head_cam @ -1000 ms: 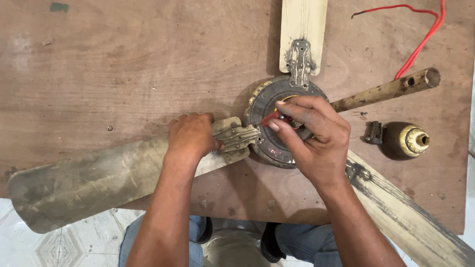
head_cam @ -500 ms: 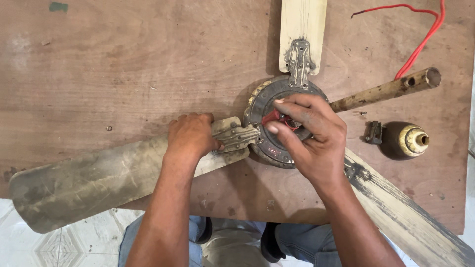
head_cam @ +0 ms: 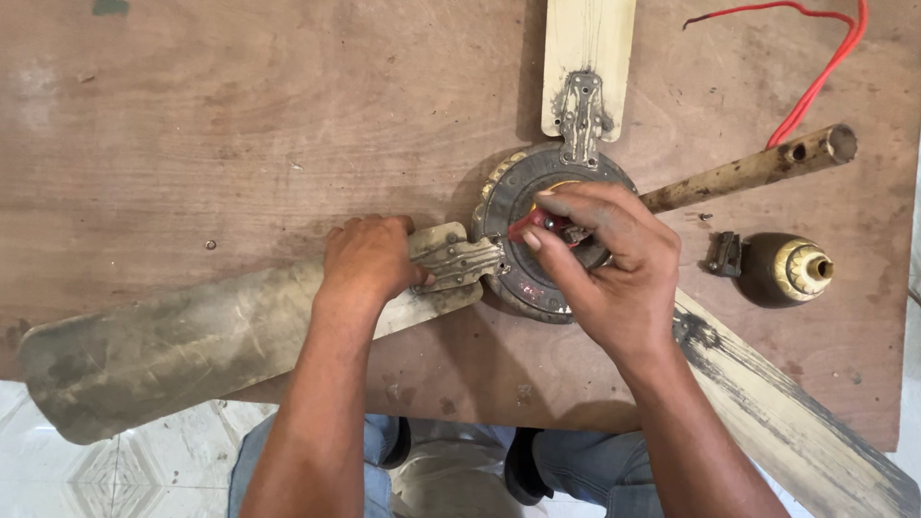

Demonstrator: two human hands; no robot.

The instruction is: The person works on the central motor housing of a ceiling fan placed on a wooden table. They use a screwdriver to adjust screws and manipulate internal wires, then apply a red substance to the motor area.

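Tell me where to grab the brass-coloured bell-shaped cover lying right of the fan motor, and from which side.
Probably take the bell-shaped cover across its dark rounded body from above. It lies on its side on the wooden board, ribbed neck pointing right, with free space around it.

fan motor [head_cam: 537,240] on board [head_cam: 240,125]

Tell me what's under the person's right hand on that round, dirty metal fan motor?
The right hand pinches a small red-handled tool against the round metal fan motor housing. The tool's tip and the housing's centre are hidden beneath the hand.
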